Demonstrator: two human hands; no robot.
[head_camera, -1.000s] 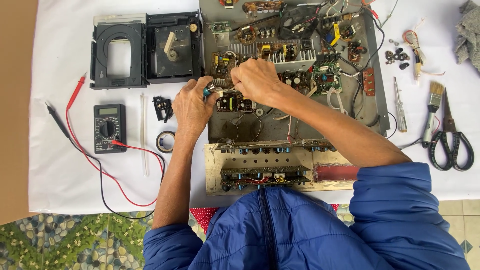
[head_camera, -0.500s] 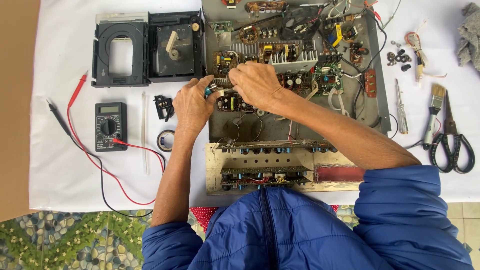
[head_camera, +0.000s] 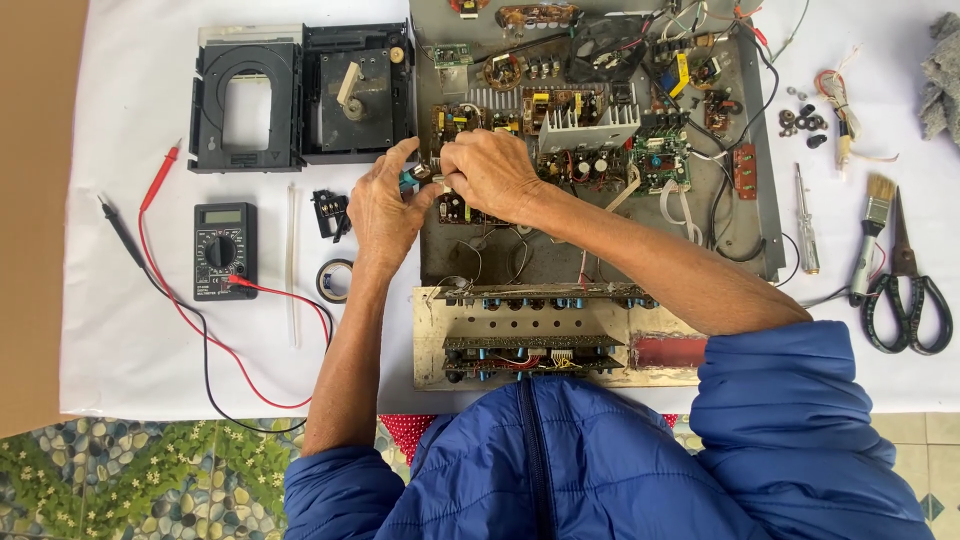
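Small blue component (head_camera: 409, 181), wired chassis (head_camera: 520, 250)

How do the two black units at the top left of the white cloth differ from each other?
The left black unit has a large opening through which the white cloth shows; the right black unit is closed, with a cream lever and a small round knob on it. The left unit carries a pale strip along its top edge; the right unit does not. The right unit lies against the open metal chassis; the left unit lies farther from it. Both are black, roughly square, and lie flat side by side.
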